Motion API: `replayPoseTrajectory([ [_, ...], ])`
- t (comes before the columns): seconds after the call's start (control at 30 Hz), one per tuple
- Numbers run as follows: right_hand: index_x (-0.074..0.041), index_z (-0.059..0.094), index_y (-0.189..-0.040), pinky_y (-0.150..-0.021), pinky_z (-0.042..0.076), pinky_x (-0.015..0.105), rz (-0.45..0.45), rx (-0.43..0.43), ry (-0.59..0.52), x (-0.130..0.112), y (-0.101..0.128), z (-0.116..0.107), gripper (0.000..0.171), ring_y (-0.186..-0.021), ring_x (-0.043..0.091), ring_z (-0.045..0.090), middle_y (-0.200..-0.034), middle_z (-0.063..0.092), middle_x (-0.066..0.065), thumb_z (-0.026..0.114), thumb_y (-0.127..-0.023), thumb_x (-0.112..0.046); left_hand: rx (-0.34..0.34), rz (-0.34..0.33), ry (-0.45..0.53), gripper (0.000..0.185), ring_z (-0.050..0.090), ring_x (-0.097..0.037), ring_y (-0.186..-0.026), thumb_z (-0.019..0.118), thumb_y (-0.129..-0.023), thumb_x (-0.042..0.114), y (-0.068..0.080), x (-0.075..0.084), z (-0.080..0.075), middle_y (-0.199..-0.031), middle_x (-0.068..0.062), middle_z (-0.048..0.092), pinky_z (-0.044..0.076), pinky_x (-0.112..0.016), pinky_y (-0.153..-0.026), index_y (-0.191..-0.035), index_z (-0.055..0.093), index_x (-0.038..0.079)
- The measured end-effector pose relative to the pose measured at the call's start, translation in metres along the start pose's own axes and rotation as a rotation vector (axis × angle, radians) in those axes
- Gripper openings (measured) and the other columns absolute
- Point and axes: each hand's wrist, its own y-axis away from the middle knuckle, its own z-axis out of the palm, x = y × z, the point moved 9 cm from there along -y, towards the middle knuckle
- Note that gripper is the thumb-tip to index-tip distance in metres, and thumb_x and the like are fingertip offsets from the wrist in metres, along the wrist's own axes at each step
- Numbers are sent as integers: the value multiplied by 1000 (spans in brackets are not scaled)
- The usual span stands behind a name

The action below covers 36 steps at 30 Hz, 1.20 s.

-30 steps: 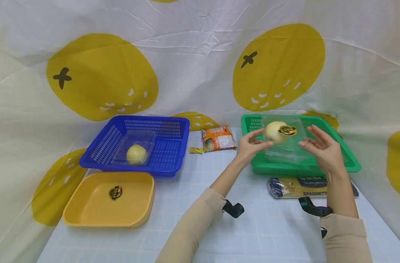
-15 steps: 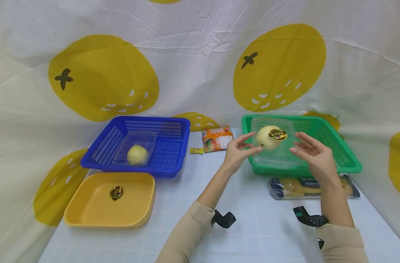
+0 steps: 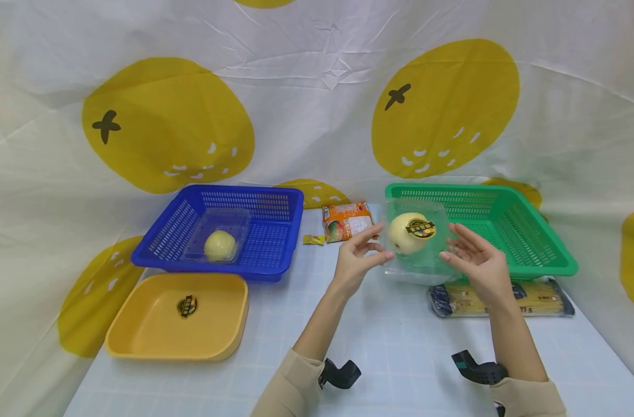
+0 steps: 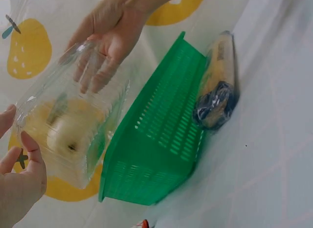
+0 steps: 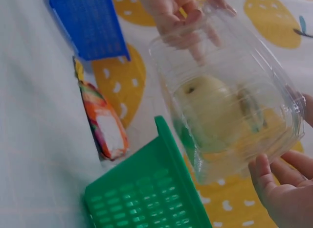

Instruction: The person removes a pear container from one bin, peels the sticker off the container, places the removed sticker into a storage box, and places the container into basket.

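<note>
We hold the clear box [image 3: 416,243] with a pale fruit [image 3: 407,233] above the table [image 3: 390,341], beside the green basket [image 3: 525,243], pressed between our left hand [image 3: 356,260] and right hand [image 3: 476,263], fingers nearly straight.

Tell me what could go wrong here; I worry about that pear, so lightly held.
The clear box with the pear is pressed between the left hand and right hand by fingertips only; it could slip onto the table. Squeezing might buckle the thin plastic.
</note>
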Motion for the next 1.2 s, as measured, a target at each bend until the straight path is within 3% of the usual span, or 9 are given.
replayPoseTrajectory([
  [0.3,0,43,-139,-94,42,15,-1,-3,30,6,11,22,64,-111,10,55,-133,54,0,63,-80,16,48,-14,-12,57,56,-11,-86,69,-78,-8,21,0,-20,-138,-12,49,52,-18,-68,-132,51,-2],
  [0.63,11,39,-136,-93,44,17,-22,-23,3,7,17,47,66,-110,13,53,-133,54,4,63,-76,21,70,-11,68,55,56,-10,-81,61,-78,-17,43,6,-39,-143,-17,42,51,-17,-65,-130,47,-12],
  [1.03,12,40,-134,-94,43,17,-24,-69,47,15,29,75,69,-112,15,50,-136,48,13,67,-72,21,116,-21,39,57,55,-9,-81,63,-77,-14,73,11,-62,-146,-18,37,50,-16,-66,-131,45,-12],
  [1.2,14,41,-133,-93,44,17,4,-91,45,26,37,84,68,-112,13,51,-136,50,8,68,-71,19,142,-36,23,57,55,-9,-81,62,-77,-15,83,9,-72,-145,-18,37,50,-16,-65,-131,45,-12],
])
